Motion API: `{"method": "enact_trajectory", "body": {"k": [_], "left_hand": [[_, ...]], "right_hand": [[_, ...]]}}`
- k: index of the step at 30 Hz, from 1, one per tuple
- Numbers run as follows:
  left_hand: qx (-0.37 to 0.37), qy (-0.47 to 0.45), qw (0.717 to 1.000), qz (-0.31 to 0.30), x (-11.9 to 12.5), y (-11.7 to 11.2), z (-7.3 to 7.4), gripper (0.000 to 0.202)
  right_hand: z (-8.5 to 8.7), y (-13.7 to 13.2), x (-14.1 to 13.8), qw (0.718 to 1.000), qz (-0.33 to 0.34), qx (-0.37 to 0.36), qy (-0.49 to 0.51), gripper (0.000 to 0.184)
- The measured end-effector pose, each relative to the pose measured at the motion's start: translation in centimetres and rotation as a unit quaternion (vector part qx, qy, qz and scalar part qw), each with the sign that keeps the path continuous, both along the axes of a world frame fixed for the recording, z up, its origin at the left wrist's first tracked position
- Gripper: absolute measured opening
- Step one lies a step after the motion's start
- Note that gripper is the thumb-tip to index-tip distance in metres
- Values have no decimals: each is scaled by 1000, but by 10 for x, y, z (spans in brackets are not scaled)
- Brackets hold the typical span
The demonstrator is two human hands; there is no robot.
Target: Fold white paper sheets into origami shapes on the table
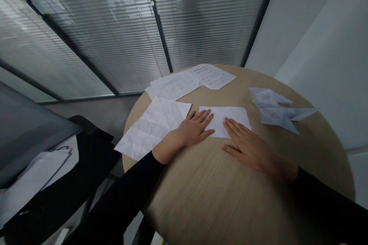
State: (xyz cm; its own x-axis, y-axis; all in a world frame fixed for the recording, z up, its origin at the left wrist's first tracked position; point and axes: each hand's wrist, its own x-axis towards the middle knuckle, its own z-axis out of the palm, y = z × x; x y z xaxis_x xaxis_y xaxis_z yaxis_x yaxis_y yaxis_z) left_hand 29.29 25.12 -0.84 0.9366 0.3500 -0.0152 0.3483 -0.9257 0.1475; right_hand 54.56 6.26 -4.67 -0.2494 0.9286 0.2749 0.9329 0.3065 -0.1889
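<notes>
A white sheet of paper, which looks folded to a rectangle, lies flat on the round wooden table. My left hand rests on its left end, fingers spread and palm down. On its right part lie the outstretched fingers of my right hand, the thumb apart on the wood. Neither hand grips anything. Just left of my left hand is a creased, unfolded sheet, its right edge partly under or behind that hand. Two folded paper figures with pointed ends sit to the right of the rectangle.
Printed sheets overlap at the table's far edge. A dark chair at the left bears a stack of papers. Glass panels with blinds stand behind the table, and a white wall rises on the right.
</notes>
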Motion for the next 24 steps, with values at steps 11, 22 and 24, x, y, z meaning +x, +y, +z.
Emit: {"method": "enact_trajectory", "body": {"k": [11,22,24], "left_hand": [[-48,43,998,10,0,0,10,110],[14,-30,999,15,3,-9,-2,95],[16,-28,999,16,4,-9,-3,96]], "right_hand": [[-13,-20,38,1000,-11,-5,-12,105],[-4,-26,33,997,-60,35,-26,103],[2,-19,27,998,-47,30,-20,101]]}}
